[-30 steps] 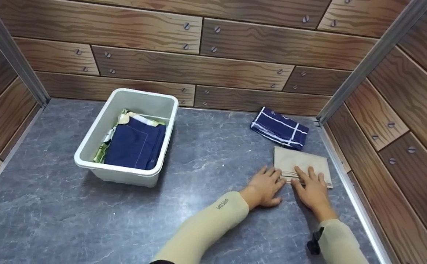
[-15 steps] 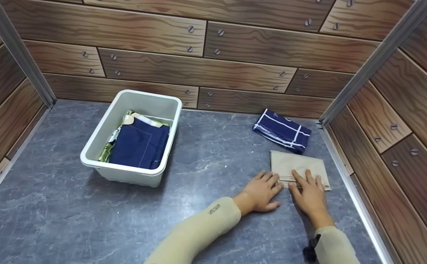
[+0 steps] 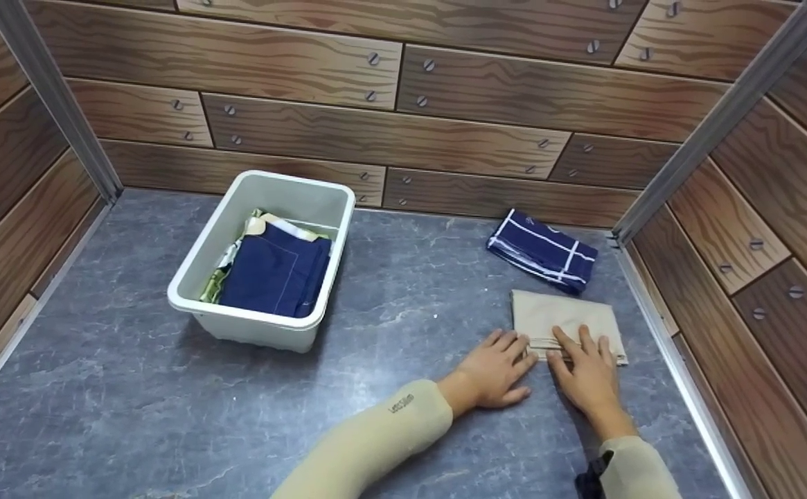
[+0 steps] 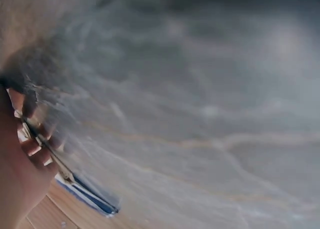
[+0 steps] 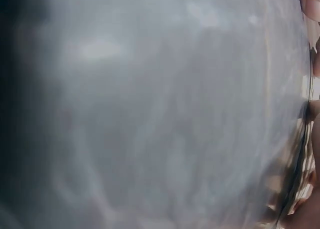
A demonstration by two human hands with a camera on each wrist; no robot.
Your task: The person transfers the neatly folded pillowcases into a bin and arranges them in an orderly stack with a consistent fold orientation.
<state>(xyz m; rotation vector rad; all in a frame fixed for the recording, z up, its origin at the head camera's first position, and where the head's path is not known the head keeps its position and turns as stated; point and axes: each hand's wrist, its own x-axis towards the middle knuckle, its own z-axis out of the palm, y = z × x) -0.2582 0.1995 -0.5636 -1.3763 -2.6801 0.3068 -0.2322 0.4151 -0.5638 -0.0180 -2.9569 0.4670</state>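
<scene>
A folded beige cloth (image 3: 562,313) lies flat at the right of the grey surface in the head view. My left hand (image 3: 493,369) is spread palm down, its fingertips at the cloth's near left corner. Extended fingers of my right hand (image 3: 589,378) rest on the cloth's near edge, where several fold layers show. Just beyond it lies a folded navy cloth (image 3: 543,251) with white stripes. In the left wrist view the left hand (image 4: 22,174) shows at the edge, with the navy cloth (image 4: 90,196) past the fingers. Only fingertips of the right hand show in the right wrist view.
A white plastic bin (image 3: 254,331) stands at the left, holding a folded navy cloth (image 3: 275,270) on top of a green and white patterned one (image 3: 217,281). Wood-print walls (image 3: 306,125) with metal corner posts enclose the surface at the back and sides.
The head view has shifted slightly, moving the bin and walls rightward in the picture. Both hands stay at the beige cloth's near edge, with barely any change in their fingers.
</scene>
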